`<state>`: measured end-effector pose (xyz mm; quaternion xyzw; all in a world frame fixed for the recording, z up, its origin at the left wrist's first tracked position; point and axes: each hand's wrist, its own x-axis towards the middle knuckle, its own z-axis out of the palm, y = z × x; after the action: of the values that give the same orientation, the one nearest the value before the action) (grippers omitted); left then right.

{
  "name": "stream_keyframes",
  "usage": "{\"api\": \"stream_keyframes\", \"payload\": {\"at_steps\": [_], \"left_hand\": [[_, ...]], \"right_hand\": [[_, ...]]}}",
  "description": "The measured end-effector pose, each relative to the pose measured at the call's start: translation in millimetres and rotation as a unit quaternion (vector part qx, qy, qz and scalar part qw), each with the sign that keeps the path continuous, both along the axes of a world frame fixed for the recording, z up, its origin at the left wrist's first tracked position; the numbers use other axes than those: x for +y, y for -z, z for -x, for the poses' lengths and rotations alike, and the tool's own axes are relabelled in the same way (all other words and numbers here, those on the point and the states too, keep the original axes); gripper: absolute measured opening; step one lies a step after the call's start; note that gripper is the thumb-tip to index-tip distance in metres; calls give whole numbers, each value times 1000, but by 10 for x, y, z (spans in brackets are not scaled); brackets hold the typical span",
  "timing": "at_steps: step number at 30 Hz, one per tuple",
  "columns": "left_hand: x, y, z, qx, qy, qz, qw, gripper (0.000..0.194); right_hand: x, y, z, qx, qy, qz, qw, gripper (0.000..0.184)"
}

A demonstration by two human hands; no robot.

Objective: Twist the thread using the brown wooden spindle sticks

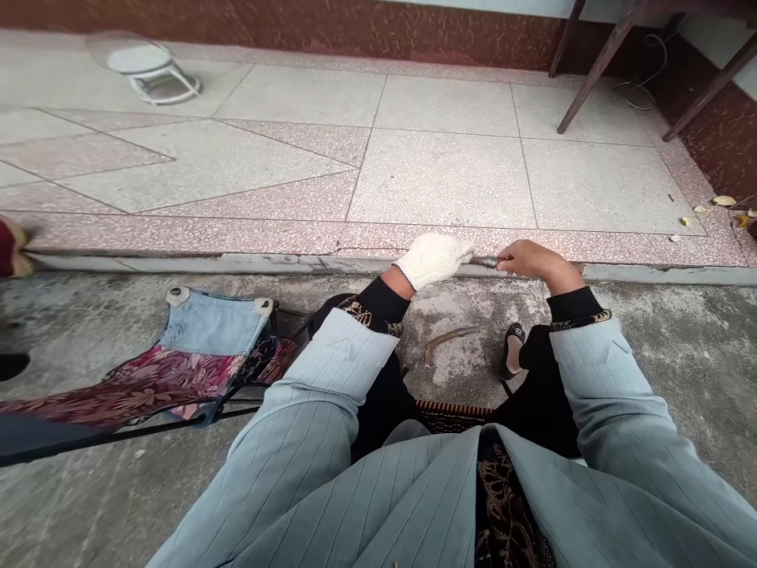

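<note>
My left hand (436, 259), in a white knitted glove, is closed around one end of a short metal-grey rod (486, 262) with a ribbed, coil-like section. My bare right hand (531, 260) grips the other end with its fingers. The rod lies roughly level between both hands, above the edge of the raised step; its ends are hidden in my fingers. Below the hands, a bent brown piece with a greyish straight end (450, 339) lies on the concrete between my feet.
A folding chair with denim and floral cloth (216, 327) stands at my left. The tiled step (443, 181) runs across in front, its edge raised above the concrete. A white stool (159, 71) is at the far left, and dark table legs (597, 71) stand at the back right.
</note>
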<state>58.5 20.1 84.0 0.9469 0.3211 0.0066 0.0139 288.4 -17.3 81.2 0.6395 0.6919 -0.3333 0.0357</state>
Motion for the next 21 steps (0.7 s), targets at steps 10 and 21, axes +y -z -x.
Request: {"api": "stream_keyframes", "payload": {"at_steps": [10,21], "left_hand": [[197,84,105,-120,66,237,962,36],[-21,101,-9,-117,72,256,957,34]], "right_hand": [[-174,-131,-64,360,-93,143,917,36],[-153,-108,-80,498,273,-129,813,25]]}}
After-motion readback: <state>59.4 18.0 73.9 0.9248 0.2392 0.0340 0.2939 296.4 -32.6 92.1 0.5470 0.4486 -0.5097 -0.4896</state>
